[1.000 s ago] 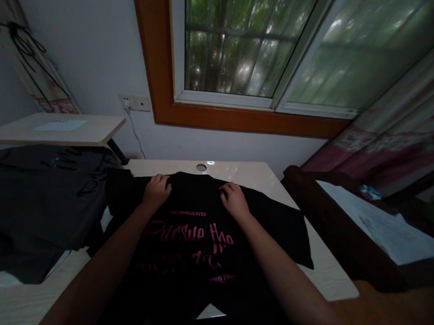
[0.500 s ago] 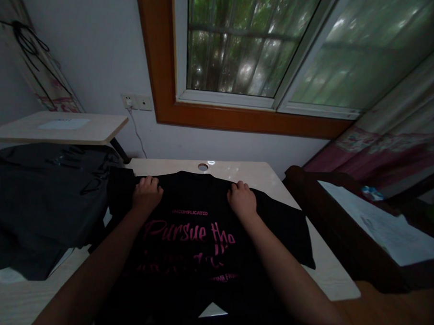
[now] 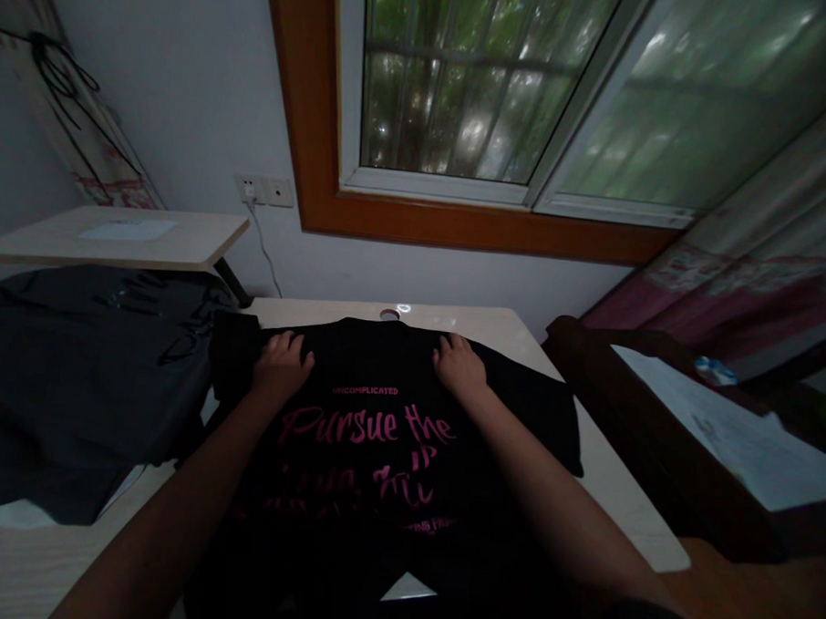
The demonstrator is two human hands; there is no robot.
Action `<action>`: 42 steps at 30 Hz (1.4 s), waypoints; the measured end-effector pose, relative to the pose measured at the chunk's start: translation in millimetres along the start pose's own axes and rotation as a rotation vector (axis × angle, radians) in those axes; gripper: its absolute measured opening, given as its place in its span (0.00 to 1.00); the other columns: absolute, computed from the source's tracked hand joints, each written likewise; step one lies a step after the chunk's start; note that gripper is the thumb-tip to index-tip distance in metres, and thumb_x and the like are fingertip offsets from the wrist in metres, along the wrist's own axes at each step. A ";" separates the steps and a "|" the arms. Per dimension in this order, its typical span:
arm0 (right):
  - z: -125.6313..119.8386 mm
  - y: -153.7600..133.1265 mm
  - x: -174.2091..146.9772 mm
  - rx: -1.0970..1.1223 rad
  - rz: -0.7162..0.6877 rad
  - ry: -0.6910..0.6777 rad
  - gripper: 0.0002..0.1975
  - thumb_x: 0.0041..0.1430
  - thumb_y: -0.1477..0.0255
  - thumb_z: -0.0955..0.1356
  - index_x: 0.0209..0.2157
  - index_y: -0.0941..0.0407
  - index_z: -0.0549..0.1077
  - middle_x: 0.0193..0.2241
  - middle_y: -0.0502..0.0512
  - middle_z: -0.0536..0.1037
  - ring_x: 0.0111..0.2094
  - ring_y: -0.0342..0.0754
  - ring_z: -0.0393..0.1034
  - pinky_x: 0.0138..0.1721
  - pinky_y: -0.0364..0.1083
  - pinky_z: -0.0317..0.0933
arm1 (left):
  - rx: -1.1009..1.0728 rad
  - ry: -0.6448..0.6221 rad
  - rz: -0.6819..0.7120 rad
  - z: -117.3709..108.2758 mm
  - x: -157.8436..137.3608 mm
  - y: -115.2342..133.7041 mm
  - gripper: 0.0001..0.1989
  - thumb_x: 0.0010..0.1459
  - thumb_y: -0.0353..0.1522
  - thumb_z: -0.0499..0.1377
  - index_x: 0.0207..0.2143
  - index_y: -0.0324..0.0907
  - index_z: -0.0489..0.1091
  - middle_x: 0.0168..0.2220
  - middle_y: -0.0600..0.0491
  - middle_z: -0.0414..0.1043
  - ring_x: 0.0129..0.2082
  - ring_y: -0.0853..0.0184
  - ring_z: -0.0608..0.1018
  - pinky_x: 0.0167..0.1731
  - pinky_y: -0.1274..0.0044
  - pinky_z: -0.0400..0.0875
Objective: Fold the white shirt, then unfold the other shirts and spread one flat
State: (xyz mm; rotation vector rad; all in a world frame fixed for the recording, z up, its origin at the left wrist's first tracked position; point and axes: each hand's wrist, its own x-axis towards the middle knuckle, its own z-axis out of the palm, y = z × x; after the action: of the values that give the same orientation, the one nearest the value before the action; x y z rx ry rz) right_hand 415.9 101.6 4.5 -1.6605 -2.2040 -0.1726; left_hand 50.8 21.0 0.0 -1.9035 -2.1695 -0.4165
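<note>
A black T-shirt [image 3: 376, 363] with pink lettering lies spread over a pale table, its collar at the far side. Near the shirt's left shoulder, my left hand [image 3: 284, 363] has its fingers bent over the fabric. My right hand [image 3: 460, 362] holds the other shoulder in much the same way, fingertips at the upper edge. Both forearms reach across the shirt. Its lower part is dark and folded, with a small pale gap showing near the bottom.
A dark grey printed garment [image 3: 88, 377] lies at the left, below a raised shelf [image 3: 203, 246] with a paper on it. The pale table [image 3: 624, 501] ends at the right. Beyond it stands dark furniture [image 3: 660, 430] with a white sheet [image 3: 729, 433]. A window is ahead.
The shirt has shifted slightly away from me, its collar now covering more of the table's round hole. Its right sleeve has drawn up, and the lettering lies flatter. Both hands stay at the shoulders.
</note>
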 end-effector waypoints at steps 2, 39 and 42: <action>4.0 4.6 11.4 0.002 -0.034 -0.024 0.15 0.67 0.67 0.63 0.51 0.57 0.73 0.52 0.69 0.73 0.55 0.61 0.66 0.55 0.56 0.63 | 0.002 -0.036 -0.001 5.0 7.4 -3.8 0.26 0.65 0.42 0.49 0.59 0.38 0.67 0.63 0.40 0.64 0.62 0.51 0.65 0.60 0.61 0.61; 8.4 89.7 0.6 0.235 -0.140 -0.040 0.21 0.68 0.62 0.61 0.55 0.54 0.73 0.58 0.60 0.70 0.60 0.57 0.63 0.63 0.57 0.56 | -0.142 -0.102 0.027 18.6 39.3 -28.5 0.23 0.66 0.38 0.47 0.60 0.43 0.66 0.65 0.44 0.61 0.67 0.56 0.59 0.64 0.63 0.60; 2.9 92.8 -9.2 0.229 -0.137 -0.039 0.21 0.68 0.62 0.61 0.56 0.55 0.73 0.58 0.61 0.70 0.59 0.57 0.63 0.63 0.58 0.57 | -0.132 -0.086 0.044 9.4 33.9 -24.5 0.20 0.65 0.34 0.48 0.55 0.45 0.70 0.60 0.47 0.66 0.62 0.58 0.63 0.62 0.66 0.62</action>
State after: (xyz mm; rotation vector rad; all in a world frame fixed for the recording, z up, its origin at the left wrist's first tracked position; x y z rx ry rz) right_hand 505.2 121.8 -13.0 -1.4028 -2.2713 0.0749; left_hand 22.2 52.8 1.5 -2.0713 -2.1984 -0.4901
